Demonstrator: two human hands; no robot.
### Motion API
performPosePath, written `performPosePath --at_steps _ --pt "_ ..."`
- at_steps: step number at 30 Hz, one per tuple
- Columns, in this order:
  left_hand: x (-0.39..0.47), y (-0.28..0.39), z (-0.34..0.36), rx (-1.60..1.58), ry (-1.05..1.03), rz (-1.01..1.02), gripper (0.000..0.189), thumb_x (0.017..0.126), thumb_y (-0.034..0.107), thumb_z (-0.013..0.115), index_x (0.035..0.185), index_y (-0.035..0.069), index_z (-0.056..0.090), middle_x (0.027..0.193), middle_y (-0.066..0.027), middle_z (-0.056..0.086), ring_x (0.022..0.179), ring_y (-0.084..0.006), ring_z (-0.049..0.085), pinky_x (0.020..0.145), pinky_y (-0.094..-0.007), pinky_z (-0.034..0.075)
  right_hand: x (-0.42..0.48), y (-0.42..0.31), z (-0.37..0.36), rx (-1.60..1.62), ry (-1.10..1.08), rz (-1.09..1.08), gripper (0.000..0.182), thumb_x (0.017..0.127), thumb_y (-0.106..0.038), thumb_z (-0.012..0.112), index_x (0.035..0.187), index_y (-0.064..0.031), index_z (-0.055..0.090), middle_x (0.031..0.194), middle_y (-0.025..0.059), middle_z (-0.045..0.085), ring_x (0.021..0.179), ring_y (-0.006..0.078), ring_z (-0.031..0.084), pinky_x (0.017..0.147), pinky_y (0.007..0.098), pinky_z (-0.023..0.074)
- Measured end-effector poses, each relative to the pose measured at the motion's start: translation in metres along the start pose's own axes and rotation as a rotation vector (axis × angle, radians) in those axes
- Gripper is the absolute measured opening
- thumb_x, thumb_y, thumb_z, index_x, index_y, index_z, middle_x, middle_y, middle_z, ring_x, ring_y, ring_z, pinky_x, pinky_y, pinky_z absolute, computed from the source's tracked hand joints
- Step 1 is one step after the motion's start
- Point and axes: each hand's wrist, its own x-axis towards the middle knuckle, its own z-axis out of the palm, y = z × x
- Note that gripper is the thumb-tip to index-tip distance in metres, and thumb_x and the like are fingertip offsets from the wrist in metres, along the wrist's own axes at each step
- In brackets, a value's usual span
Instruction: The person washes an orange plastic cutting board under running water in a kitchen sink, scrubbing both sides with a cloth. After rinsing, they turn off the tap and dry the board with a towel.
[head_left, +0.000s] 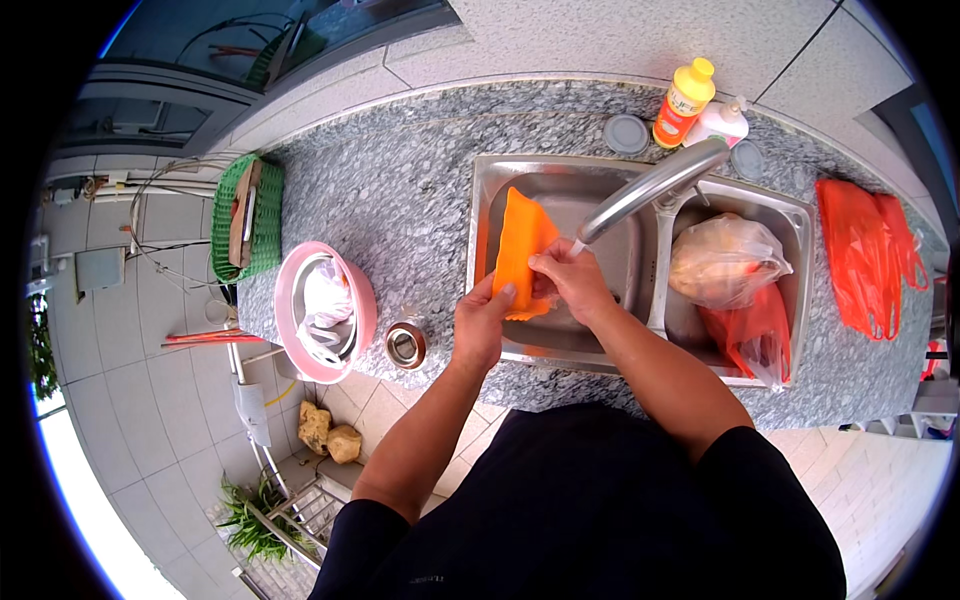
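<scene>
An orange cloth or thin sheet (523, 251), its exact kind unclear, is spread over the left basin of the steel double sink (480, 225). My left hand (484, 315) grips its lower left edge with the thumb on top. On its right edge, my right hand (574, 277) pinches it between thumb and fingers, close under the faucet spout (652, 187). Water at the spout's tip cannot be told clearly. In the right basin lie a clear plastic bag with pale contents (724, 259) and a red plastic bag (750, 330).
Behind the sink stand a yellow-and-orange bottle (684, 101), a white pump bottle (720, 124) and a round grey lid (626, 134). Red bags (862, 259) lie right. Leftward are a brown-rimmed jar (406, 346), a pink basin (285, 315) and a green basket (270, 217).
</scene>
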Motion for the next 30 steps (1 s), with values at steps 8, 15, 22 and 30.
performPosePath --at_steps 8,15,22,30 --pt "-0.002 -0.003 0.002 0.000 -0.017 -0.017 0.040 0.102 0.006 0.061 0.141 -0.006 0.059 0.124 -0.0086 0.071 0.111 -0.0149 0.067 0.101 -0.0306 0.051 0.000 -0.004 -0.006 0.002 -0.023 0.062 0.012 0.093 -0.012 0.070 0.090 -0.0052 0.061 0.082 0.0080 0.069 0.066 0.0186 0.070 0.062 0.0324 0.0583" --pt "0.004 -0.007 0.001 -0.029 -0.019 -0.019 0.039 0.102 0.005 0.060 0.139 -0.006 0.060 0.125 -0.0089 0.070 0.112 -0.0152 0.066 0.102 -0.0317 0.050 0.007 -0.001 -0.013 -0.028 -0.054 0.053 0.012 0.095 -0.013 0.071 0.093 -0.0048 0.063 0.084 0.0064 0.069 0.071 0.0185 0.071 0.065 0.0314 0.0593" --pt "0.011 0.000 0.008 0.011 0.046 -0.134 0.036 0.101 0.006 0.062 0.135 -0.007 0.062 0.117 -0.0096 0.073 0.103 -0.0165 0.070 0.093 -0.0321 0.055 0.006 -0.012 -0.027 -0.873 -0.041 -0.564 0.016 0.094 -0.014 0.072 0.101 -0.0006 0.067 0.087 0.0130 0.070 0.082 0.0252 0.072 0.071 0.0354 0.0564" --pt "0.003 0.002 0.007 0.015 0.048 -0.150 0.030 0.102 0.009 0.062 0.128 -0.006 0.064 0.115 -0.0106 0.073 0.101 -0.0189 0.072 0.090 -0.0326 0.057 0.002 -0.012 -0.022 -1.029 -0.009 -0.640 0.011 0.093 -0.012 0.070 0.097 -0.0020 0.067 0.094 0.0190 0.069 0.088 0.0421 0.067 0.077 0.0462 0.0544"
